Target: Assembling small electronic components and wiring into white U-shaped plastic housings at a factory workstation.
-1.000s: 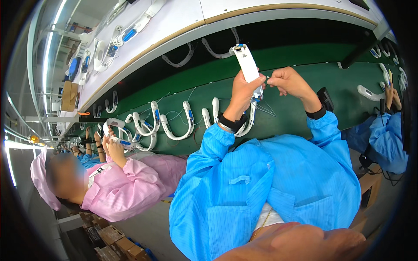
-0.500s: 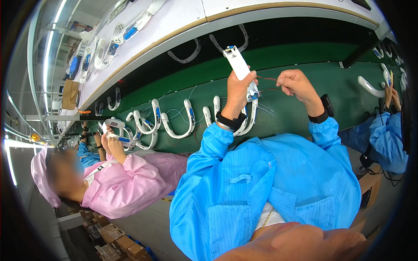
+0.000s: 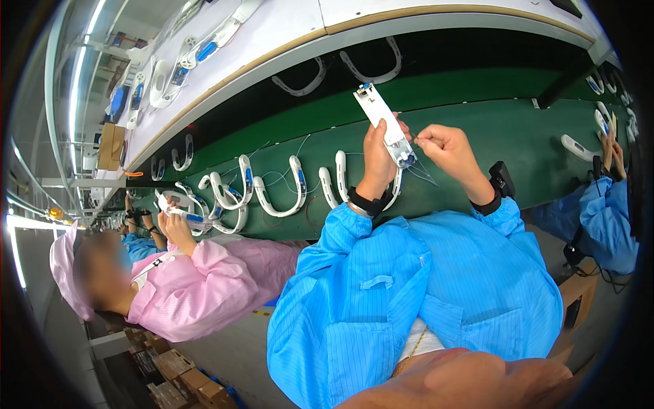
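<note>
My left hand [image 3: 376,160] grips a long white plastic housing [image 3: 377,112], tilted with its far end up and to the left. Small blue and metallic parts show at both ends of the housing. Close to its right side, my right hand [image 3: 446,151] is closed in a pinch at the thin wires beside the near end. The wires are mostly hidden by the fingers. Below my left hand stands a white U-shaped part [image 3: 328,187], lying on the green work surface [image 3: 490,150].
Several white U-shaped pieces [image 3: 298,184] with thin cables lie to the left. A shelf [image 3: 409,10] runs overhead, and U-shaped parts [image 3: 371,75] lie beneath it. A co-worker in pink [image 3: 204,286] sits at left; another person's blue sleeve [image 3: 606,225] shows at right.
My right hand has moved left, nearer the housing; the red wires stretched between my hands no longer show. The housing has shifted slightly down and right. U-shaped parts under the shelf have shifted right.
</note>
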The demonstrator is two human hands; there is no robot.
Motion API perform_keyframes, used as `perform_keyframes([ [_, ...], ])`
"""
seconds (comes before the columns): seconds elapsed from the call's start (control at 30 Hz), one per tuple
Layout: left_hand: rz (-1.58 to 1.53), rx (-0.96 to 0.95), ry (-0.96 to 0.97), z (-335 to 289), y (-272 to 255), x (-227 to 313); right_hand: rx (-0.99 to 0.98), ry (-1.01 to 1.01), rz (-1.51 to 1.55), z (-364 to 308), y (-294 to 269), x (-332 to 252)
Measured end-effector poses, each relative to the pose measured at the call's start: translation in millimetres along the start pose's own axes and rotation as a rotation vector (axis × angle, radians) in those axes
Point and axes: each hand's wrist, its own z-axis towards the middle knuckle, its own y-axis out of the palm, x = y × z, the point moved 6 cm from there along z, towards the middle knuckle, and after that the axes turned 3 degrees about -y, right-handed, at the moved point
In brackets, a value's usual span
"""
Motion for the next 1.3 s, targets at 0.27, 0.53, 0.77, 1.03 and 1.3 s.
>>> perform_keyframes([
  [0.27, -0.277, 0.034, -0.135, 2, -13, 1, -0.02, -0.12, -0.289, -14, 8, 1],
  [0.53, -0.334, 0.011, -0.147, 1, -9, -1, -0.014, -0.153, -0.349, -18, 9, 6],
  [0.77, -0.394, -0.011, -0.177, 2, -11, -4, -0.012, -0.155, -0.377, -18, 8, 5],
  [1.03, -0.435, -0.007, -0.184, 5, -17, -10, 0.012, -0.207, -0.343, -18, 10, 6],
  [1.3, -0.39, 0.019, -0.158, 2, -15, -11, 0.036, -0.094, -0.425, -13, 6, 14],
])
